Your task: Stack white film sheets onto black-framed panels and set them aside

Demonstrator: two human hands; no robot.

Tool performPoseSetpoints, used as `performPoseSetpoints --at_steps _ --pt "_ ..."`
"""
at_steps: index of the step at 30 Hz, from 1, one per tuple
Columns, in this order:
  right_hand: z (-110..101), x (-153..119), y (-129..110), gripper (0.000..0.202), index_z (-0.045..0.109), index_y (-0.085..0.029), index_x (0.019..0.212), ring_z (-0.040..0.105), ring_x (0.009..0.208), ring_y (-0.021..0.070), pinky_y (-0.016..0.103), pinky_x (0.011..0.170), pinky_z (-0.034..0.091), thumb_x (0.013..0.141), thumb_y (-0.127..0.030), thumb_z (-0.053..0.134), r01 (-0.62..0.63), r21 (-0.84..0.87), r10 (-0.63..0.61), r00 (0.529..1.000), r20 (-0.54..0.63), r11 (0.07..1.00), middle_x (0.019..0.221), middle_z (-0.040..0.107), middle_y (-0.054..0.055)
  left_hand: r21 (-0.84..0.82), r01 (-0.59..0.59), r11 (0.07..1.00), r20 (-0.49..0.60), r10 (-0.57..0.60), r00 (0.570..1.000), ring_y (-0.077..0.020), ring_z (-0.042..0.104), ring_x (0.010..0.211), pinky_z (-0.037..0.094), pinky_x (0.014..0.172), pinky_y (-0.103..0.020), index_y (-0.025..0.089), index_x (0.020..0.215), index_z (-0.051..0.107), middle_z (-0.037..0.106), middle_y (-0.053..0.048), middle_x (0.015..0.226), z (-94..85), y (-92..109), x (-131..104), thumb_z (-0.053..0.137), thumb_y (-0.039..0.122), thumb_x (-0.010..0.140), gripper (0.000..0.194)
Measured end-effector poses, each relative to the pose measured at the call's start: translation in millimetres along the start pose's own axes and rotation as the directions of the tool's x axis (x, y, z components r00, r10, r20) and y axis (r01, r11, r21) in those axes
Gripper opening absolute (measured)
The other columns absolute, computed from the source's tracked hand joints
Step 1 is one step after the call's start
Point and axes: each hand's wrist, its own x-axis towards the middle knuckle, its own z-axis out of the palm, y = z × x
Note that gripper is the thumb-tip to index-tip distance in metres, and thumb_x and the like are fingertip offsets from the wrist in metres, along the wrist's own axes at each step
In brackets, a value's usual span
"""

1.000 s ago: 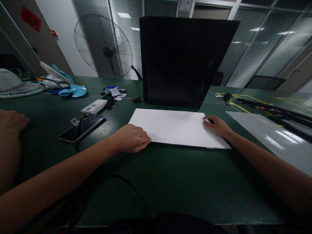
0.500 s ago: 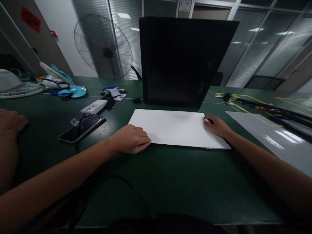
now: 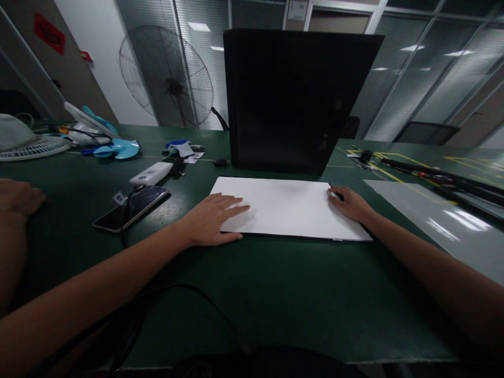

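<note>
A white rectangular board (image 3: 287,207) with a thin dark edge lies flat on the green table (image 3: 275,294). Across its left end rests my left hand (image 3: 214,218), open. Its fingers are spread over the white surface and its thumb lies along the near edge. My right hand (image 3: 350,203) lies over the board's right edge, near the far corner. The index finger and thumb reach onto the white surface, apart, with a dark patch between them that I cannot make out. The other fingers of that hand are mostly hidden.
A large black panel (image 3: 291,100) stands behind the board. To the left are a phone (image 3: 136,207), a white power bank (image 3: 151,173) and another person's hand (image 3: 21,196). A glossy white sheet (image 3: 441,215) lies at the right, beside long black bars (image 3: 460,184).
My left hand has opened from closed fingers at the board's near left edge to spread fingers over its surface. My right hand and the board are almost still.
</note>
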Motion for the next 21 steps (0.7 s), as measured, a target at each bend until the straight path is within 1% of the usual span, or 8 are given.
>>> performPoseSetpoints --at_steps 2,5,7,9,12,15,18,21 --pt "0 0 -1 0.057 0.068 -0.016 0.133 0.06 0.129 0.0364 0.054 0.113 0.047 0.097 -0.053 0.044 0.006 -0.002 -0.006 1.0 -0.003 1.0 0.143 0.061 0.018 0.011 0.111 0.994 0.069 -0.111 0.991 -0.0403 0.032 0.157 0.022 0.125 -0.066 0.033 0.166 0.032 0.034 -0.011 0.172 1.2 0 0 0.05 0.079 0.092 0.089" --pt "-3 -2 -3 0.057 0.067 -0.019 0.135 0.058 0.131 0.0356 0.056 0.115 0.045 0.097 -0.055 0.044 0.029 -0.006 -0.029 1.0 -0.009 1.0 0.143 0.061 0.016 0.001 0.19 0.982 0.158 -0.187 0.969 -0.0431 0.018 0.161 0.013 0.124 -0.072 0.037 0.167 0.025 0.022 -0.009 0.176 1.9 1 -1 0.042 0.087 0.09 0.093" --pt "-8 -4 -8 0.058 0.066 -0.021 0.139 0.055 0.136 0.0357 0.058 0.118 0.042 0.097 -0.056 0.047 0.06 -0.011 -0.06 0.998 -0.017 0.998 0.148 0.058 0.013 -0.023 0.206 0.978 0.2 -0.198 0.96 -0.043 0.016 0.161 0.014 0.124 -0.072 0.038 0.167 0.024 0.019 -0.009 0.176 2.1 2 -1 0.038 0.087 0.091 0.091" --pt "-16 -7 -16 0.059 0.064 -0.025 0.142 0.051 0.141 0.0359 0.059 0.121 0.038 0.096 -0.059 0.05 0.125 -0.005 -0.125 0.992 0.009 0.992 0.155 0.052 0.011 -0.045 0.211 0.976 0.221 -0.196 0.955 -0.0425 0.016 0.161 0.016 0.125 -0.07 0.038 0.167 0.023 0.018 -0.009 0.177 2.6 2 -1 0.038 0.087 0.092 0.091" --pt "-33 -13 -32 0.064 0.06 -0.03 0.148 0.045 0.146 0.0349 0.059 0.124 0.035 0.093 -0.065 0.057 0.233 0.086 -0.243 0.959 0.146 0.969 0.161 0.046 0.006 -0.056 0.208 0.977 0.218 -0.191 0.957 -0.0423 0.017 0.161 0.016 0.126 -0.069 0.039 0.167 0.022 0.018 -0.008 0.177 3.8 1 -1 0.038 0.087 0.091 0.091" --pt "-49 -20 -47 0.078 0.052 -0.036 0.156 0.036 0.153 0.0343 0.059 0.128 0.028 0.087 -0.069 0.067 0.275 0.216 -0.334 0.887 0.319 0.937 0.165 0.04 0.002 -0.057 0.202 0.978 0.209 -0.186 0.96 -0.0422 0.017 0.161 0.017 0.126 -0.068 0.039 0.167 0.023 0.019 -0.008 0.177 4.8 0 -2 0.037 0.088 0.091 0.092" --pt "-62 -25 -60 0.097 0.037 -0.042 0.163 0.022 0.158 0.0366 0.063 0.128 0.02 0.079 -0.069 0.076 0.292 0.278 -0.397 0.772 0.497 0.915 0.172 0.026 -0.001 -0.059 0.205 0.977 0.21 -0.188 0.959 -0.0416 0.017 0.161 0.016 0.126 -0.068 0.039 0.167 0.023 0.018 -0.008 0.177 5.0 0 -2 0.036 0.089 0.091 0.092" --pt "-69 -28 -69 0.117 0.023 -0.043 0.167 0.003 0.16 0.0381 0.066 0.127 0.011 0.071 -0.069 0.083 0.288 0.258 -0.386 0.659 0.646 0.922 0.175 0.012 -0.002 -0.062 0.211 0.975 0.214 -0.194 0.957 -0.0415 0.016 0.161 0.016 0.126 -0.067 0.04 0.167 0.023 0.018 -0.008 0.177 5.0 0 -1 0.037 0.089 0.091 0.092"
